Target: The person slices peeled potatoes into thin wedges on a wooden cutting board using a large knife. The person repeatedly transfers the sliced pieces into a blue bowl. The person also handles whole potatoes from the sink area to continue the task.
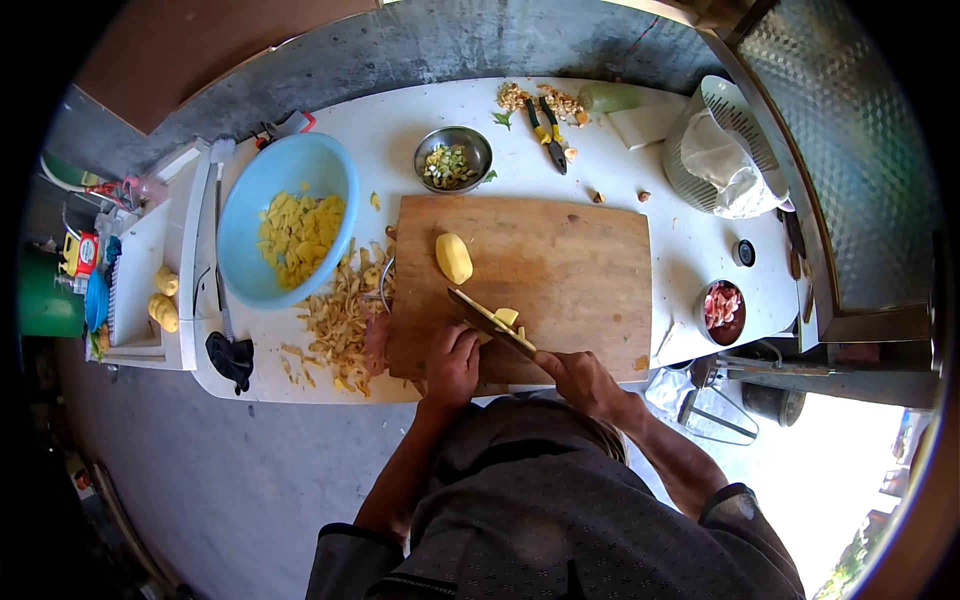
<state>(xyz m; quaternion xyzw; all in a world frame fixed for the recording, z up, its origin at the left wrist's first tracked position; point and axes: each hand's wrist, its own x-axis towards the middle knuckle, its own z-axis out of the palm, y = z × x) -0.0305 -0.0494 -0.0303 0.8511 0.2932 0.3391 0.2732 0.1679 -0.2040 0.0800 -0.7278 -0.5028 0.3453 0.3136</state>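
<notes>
"How did the hands stand?"

"The right hand (pixel 582 381) was closed round the handle of a knife (pixel 500 331). The left hand (pixel 455 362) had bent fingers by the cut potato (pixel 507 316); I couldn't tell how tightly they gripped, the contact being mostly hidden."

"And the potato lay where?"

"On the near half of the cutting board (pixel 580 250), left of its middle, pieces showing just beyond the blade."

"How would it have handled?"

"Light and stiff, I judged, but slippery on its wet faces, and thin slices might have snapped. The uncut side looked best to hold, fingertips tucked back."

"Anything farther?"

"A whole peeled potato (pixel 454 258), farther left on the board. It seemed heavier and apt to roll; I'd have gripped it across the middle."
</notes>
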